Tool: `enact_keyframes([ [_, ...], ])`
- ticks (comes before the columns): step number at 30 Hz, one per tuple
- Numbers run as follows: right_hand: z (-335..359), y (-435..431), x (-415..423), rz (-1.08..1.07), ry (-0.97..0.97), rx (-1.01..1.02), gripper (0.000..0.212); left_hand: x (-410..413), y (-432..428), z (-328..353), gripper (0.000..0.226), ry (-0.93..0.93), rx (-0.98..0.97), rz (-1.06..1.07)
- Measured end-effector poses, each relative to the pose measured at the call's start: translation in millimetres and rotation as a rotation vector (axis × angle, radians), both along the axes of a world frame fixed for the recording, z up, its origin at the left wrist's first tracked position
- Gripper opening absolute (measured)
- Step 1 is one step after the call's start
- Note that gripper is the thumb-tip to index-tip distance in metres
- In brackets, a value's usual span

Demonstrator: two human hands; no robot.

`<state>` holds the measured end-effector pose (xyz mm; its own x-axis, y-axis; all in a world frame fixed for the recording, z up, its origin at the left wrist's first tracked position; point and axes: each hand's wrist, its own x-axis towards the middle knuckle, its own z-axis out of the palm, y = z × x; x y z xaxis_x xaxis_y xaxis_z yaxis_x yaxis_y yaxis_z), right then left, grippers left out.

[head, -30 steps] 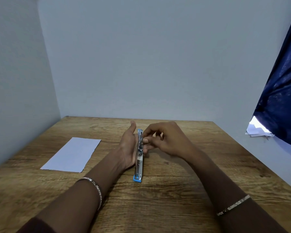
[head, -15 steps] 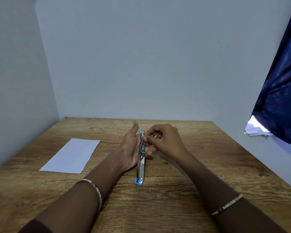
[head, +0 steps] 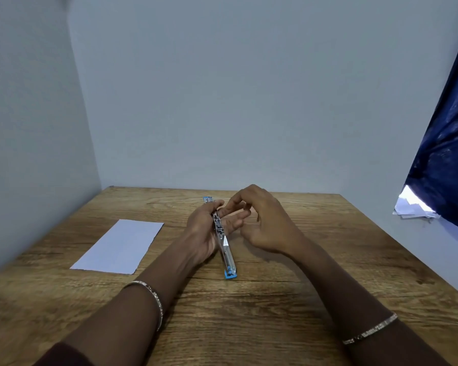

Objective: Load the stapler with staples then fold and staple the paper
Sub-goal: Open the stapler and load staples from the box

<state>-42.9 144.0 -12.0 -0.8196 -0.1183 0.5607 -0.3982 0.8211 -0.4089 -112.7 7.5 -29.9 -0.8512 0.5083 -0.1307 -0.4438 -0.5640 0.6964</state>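
A blue and silver stapler (head: 225, 249) lies opened out flat and long on the wooden table, its metal staple channel facing up. My left hand (head: 205, 233) cradles its far half from the left, thumb over the top. My right hand (head: 265, 223) hovers just right of the stapler, fingers loosely curled, thumb and forefinger close together; whether they pinch staples I cannot tell. A white sheet of paper (head: 121, 247) lies flat on the table to the left, apart from both hands.
The wooden table (head: 249, 313) stands in a corner, with pale walls at the back and left. A dark blue curtain (head: 450, 159) hangs at the right, with crumpled white papers (head: 413, 207) below it, off the table's right edge.
My right hand has lifted off the stapler's channel and drawn slightly right. The stapler's near end has swung a little to the right in my left hand.
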Motion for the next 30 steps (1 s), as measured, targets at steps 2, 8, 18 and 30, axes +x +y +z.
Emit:
enact_keyframes([
  [2, -3, -1, -1, 0.002, -0.044, 0.116, 0.045, -5, -2, 1, 0.017, -0.033, 0.049, 0.044],
  [8, -8, -7, -5, 0.058, 0.035, 0.178, 0.036, -11, -8, 1, 0.013, -0.114, 0.173, -0.006],
  [18, -10, -10, -6, 0.012, -0.070, -0.356, 0.008, 2, 1, -2, 0.053, 0.048, 0.049, -0.204],
  [30, -13, -2, -9, 0.198, -0.347, -0.964, 0.040, 12, 3, 1, 0.071, 0.434, -0.230, -0.198],
])
